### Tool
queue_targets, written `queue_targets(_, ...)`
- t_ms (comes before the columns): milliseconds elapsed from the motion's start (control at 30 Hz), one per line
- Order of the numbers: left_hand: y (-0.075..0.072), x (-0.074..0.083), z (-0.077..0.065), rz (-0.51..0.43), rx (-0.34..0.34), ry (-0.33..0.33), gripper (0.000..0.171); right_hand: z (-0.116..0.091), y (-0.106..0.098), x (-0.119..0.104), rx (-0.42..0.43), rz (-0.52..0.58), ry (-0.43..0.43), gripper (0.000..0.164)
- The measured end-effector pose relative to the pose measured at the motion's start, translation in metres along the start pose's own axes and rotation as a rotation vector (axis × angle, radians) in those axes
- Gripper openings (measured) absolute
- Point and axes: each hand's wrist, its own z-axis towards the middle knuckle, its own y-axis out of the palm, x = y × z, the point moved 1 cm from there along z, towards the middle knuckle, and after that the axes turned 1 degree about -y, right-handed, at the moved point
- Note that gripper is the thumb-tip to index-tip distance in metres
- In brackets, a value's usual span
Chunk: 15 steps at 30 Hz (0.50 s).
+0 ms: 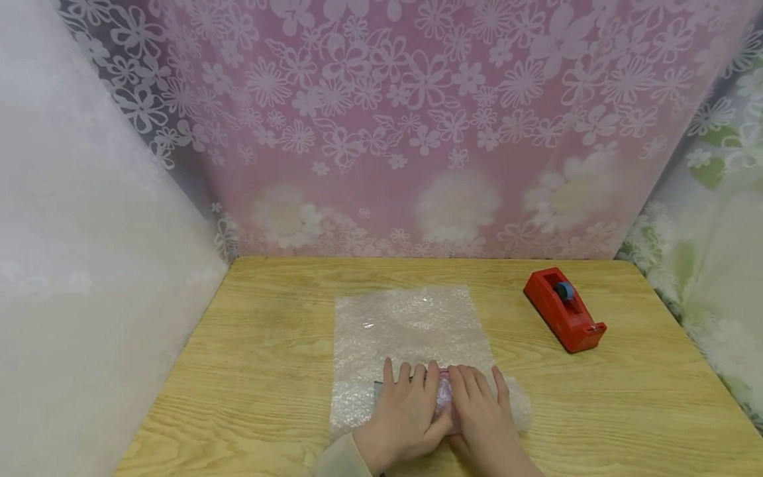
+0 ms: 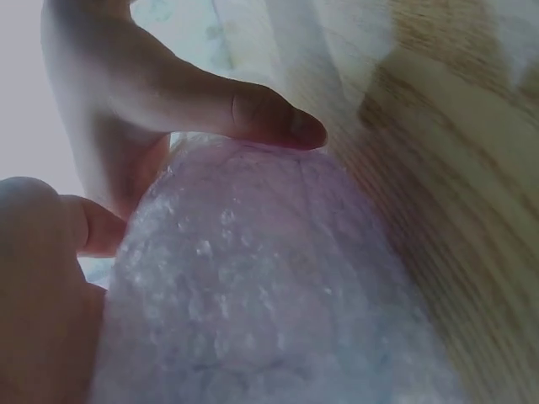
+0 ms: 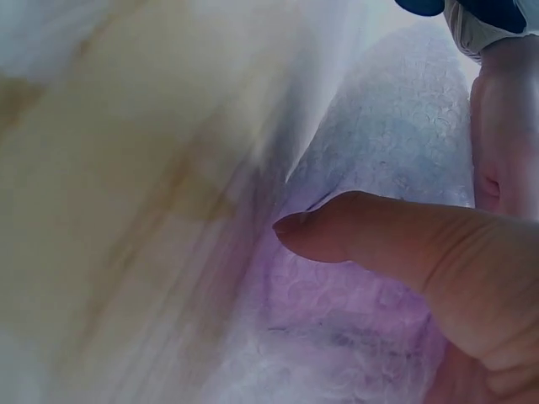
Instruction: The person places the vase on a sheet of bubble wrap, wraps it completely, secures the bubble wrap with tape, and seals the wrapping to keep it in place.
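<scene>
A sheet of bubble wrap (image 1: 411, 324) lies on the table, its near part folded over a flat pink-purple item (image 1: 444, 395) whose kind is hidden. My left hand (image 1: 405, 414) holds the left part of this bubble-wrapped item, fingers spread over the top and thumb toward the near edge. Beside it, my right hand (image 1: 483, 414) grips the right part the same way. In the right wrist view the right thumb (image 3: 370, 231) presses on the wrapped side, with pink showing through the bubbles. The left wrist view shows the wrapped edge (image 2: 253, 278) close up.
A red tape dispenser (image 1: 565, 311) with a blue-rimmed roll stands to the right, beyond the wrap. The wood-grain table (image 1: 262, 358) ends at a pink floral curtain (image 1: 417, 132) behind. Pale cloth sheets hang along the left and right sides.
</scene>
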Motion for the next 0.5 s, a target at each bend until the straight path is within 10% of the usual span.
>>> queue_targets(500, 0.003, 0.015, -0.010, 0.255, 0.068, -0.011, 0.102, 0.004, -0.004, -0.007, -0.066, -0.033, 0.028, 0.103)
